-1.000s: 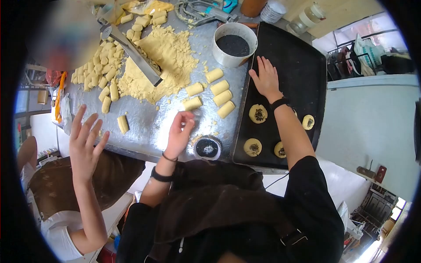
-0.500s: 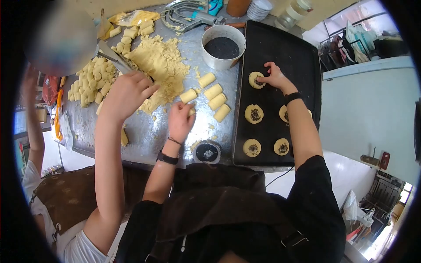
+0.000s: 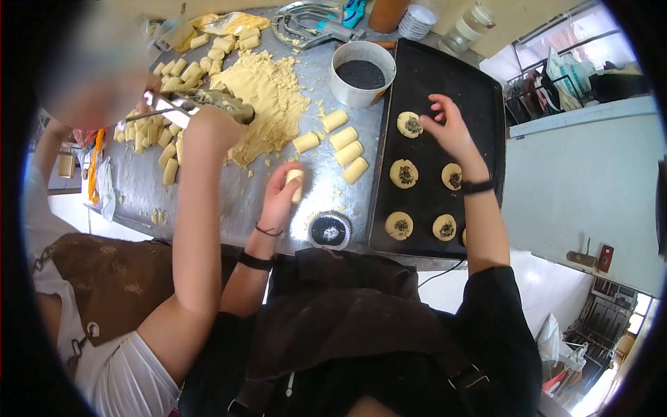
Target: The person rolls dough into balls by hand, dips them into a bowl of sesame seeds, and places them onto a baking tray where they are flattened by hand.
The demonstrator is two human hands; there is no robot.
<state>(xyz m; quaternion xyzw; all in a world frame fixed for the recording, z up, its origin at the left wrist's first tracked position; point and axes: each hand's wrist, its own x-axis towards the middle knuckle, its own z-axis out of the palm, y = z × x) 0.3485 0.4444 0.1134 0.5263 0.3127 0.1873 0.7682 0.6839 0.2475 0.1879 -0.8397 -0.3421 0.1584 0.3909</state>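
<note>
Fingers of the left hand curl around a pale yellow dough cylinder, held upright-looking in the view above a metal-topped bench. The right hand, its fingers parted and loosely bent with nothing in their grasp, hangs over a black baking tray. Its thumb is just beside a topped dough round; whether the two touch cannot be told.

Nearer the person on the tray are four more flattened rounds, in two rows of two, each with dark flecks at its centre; part of another shows beside the right forearm. Between the hands, five dough cylinders lie on the bench, three of them in a close row next to the tray. A fluted tin with dark contents and a pale patch sits near the bench's front edge, while a round metal pan of black filling stands close to the tray's far left corner.

To the left, a heap of crumbly dough spreads beside a pile of cut dough pieces. A co-worker's hand reaches in beside a metal tool, its grip unclear. A mixer attachment, stacked white cups and a glass jar line the back.
</note>
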